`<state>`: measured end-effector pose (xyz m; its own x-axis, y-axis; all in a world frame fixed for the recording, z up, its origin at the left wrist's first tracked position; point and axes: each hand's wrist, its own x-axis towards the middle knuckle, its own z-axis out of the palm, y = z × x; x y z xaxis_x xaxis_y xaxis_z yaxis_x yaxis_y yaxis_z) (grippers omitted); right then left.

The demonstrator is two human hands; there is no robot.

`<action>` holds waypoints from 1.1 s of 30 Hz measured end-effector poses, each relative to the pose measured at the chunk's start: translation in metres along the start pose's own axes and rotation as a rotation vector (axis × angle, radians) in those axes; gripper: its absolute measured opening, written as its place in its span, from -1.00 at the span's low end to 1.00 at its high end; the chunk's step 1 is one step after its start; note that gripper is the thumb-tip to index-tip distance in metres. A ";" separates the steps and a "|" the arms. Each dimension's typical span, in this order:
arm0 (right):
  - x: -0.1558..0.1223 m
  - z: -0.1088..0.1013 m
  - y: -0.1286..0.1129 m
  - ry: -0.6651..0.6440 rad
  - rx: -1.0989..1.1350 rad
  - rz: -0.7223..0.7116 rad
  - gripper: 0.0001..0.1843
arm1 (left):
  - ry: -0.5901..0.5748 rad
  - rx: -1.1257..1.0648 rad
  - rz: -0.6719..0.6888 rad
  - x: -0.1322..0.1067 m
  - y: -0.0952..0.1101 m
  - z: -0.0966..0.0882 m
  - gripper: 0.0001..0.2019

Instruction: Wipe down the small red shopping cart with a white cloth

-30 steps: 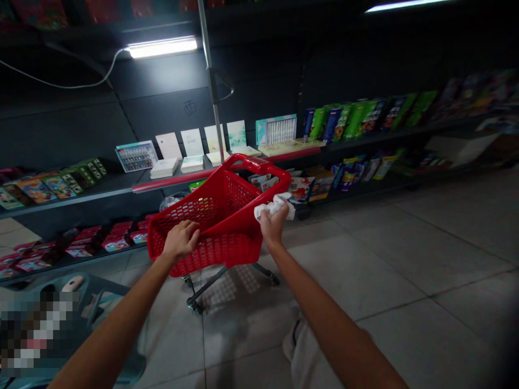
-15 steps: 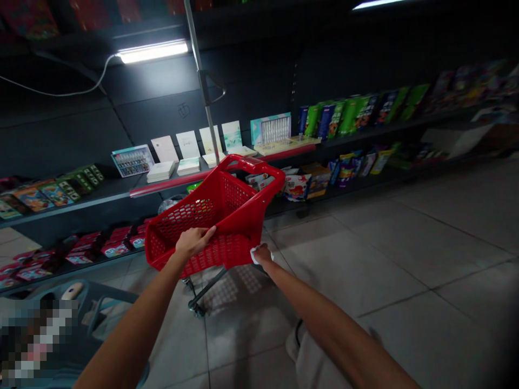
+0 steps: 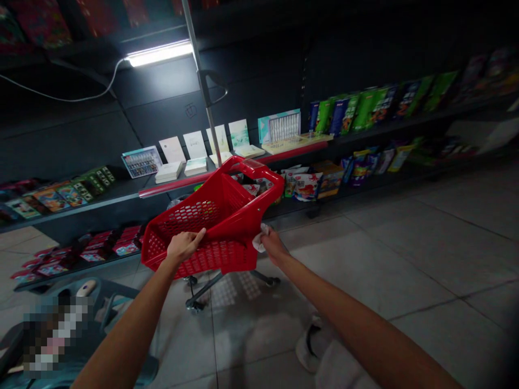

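Angling red plastic cart [image 3: 239, 216] toward shelves [image 3: 81, 209]

Left hand [image 3: 183, 246]: on rim of wheeled shopping basket [image 3: 203, 259]. Right hand [image 3: 273, 246]: just beside basket, cloth [image 3: 260, 243] in grip. Before both hands: shelf [image 3: 81, 208], packaged goods [image 3: 308, 186]. Right of right hand: tiled floor [image 3: 365, 270].

1. One red plastic shopping cart [image 3: 205, 232], three casters [image 3: 194, 307] in view.
2. Two hands: one left hand [image 3: 182, 246], one right hand [image 3: 273, 246].
3. One white cloth [image 3: 259, 243].
4. Four pale upright cards [image 3: 194, 145] along the upper shelf [image 3: 81, 206].
5. Four low white stacks [image 3: 168, 172] along that shelf's front edge.
6. Two boxed sets [image 3: 279, 125] on that shelf, one at each end of the cards.
7. One fluorescent tube [image 3: 159, 53].
8. One metal pole [image 3: 198, 54].
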<state>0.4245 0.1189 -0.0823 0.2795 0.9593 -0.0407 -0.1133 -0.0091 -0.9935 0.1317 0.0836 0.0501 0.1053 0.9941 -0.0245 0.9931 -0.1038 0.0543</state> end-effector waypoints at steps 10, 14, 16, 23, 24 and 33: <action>-0.028 -0.048 -0.133 0.425 -0.291 -0.782 -0.28 | 0.055 -0.028 0.088 -0.015 -0.015 0.003 -0.19; -0.050 -0.049 -0.157 0.179 -0.502 -1.011 -0.36 | 0.069 -0.011 0.118 -0.020 -0.015 0.003 -0.20; -0.056 -0.048 -0.165 0.084 -0.639 -1.073 -0.44 | 0.071 -0.002 0.137 -0.020 -0.016 0.004 -0.22; -0.051 -0.043 -0.204 -0.171 -1.085 -1.043 -0.66 | 0.107 -0.004 0.185 -0.017 -0.027 0.004 -0.26; -0.049 -0.041 -0.209 -0.213 -1.150 -1.027 -0.66 | 0.113 -0.002 0.186 -0.017 -0.029 0.004 -0.26; -0.065 -0.029 -0.214 -0.266 -1.447 -0.997 -0.68 | 0.161 0.056 0.117 -0.016 -0.036 0.013 -0.22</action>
<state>0.4578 0.0505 0.1298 -0.4530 0.7698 0.4496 0.8780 0.4727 0.0753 0.0952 0.0711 0.0355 0.2150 0.9666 0.1393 0.9764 -0.2159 -0.0087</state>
